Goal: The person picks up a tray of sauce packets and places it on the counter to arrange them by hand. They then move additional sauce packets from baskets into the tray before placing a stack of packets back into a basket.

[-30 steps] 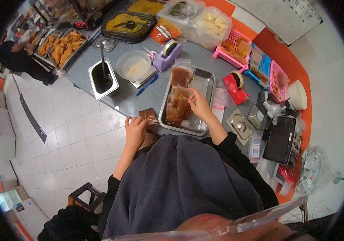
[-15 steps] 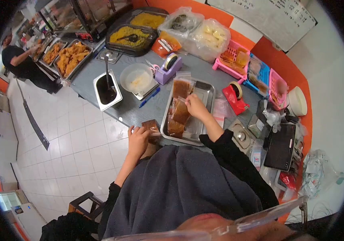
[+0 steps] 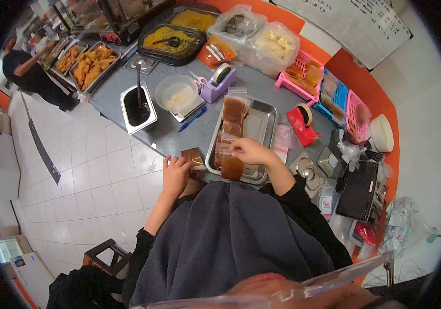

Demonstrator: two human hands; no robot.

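My right hand (image 3: pixel 254 153) pinches the top edge of a clear zip bag of brown sauce (image 3: pixel 232 167) over the near end of a metal tray (image 3: pixel 265 123). More flat brown sauce bags (image 3: pixel 235 110) lie in a column along the tray's left side, overlapping. At the table's front edge, my left hand (image 3: pixel 176 174) has its fingers curled on another brown sauce bag (image 3: pixel 193 155), just left of the tray. Part of that bag is hidden by the hand.
Left of the tray stand a metal container of dark sauce with a ladle (image 3: pixel 138 110), a plastic bowl (image 3: pixel 176 93) on a scale, a blue pen (image 3: pixel 193 119) and a purple tape dispenser (image 3: pixel 219 85). A red tape dispenser (image 3: pixel 301 126) and baskets (image 3: pixel 300 77) are right. A person (image 3: pixel 35 72) stands far left.
My right hand has brought its sauce bag down toward the near end of the tray. My left hand stays almost in place at the other bag.
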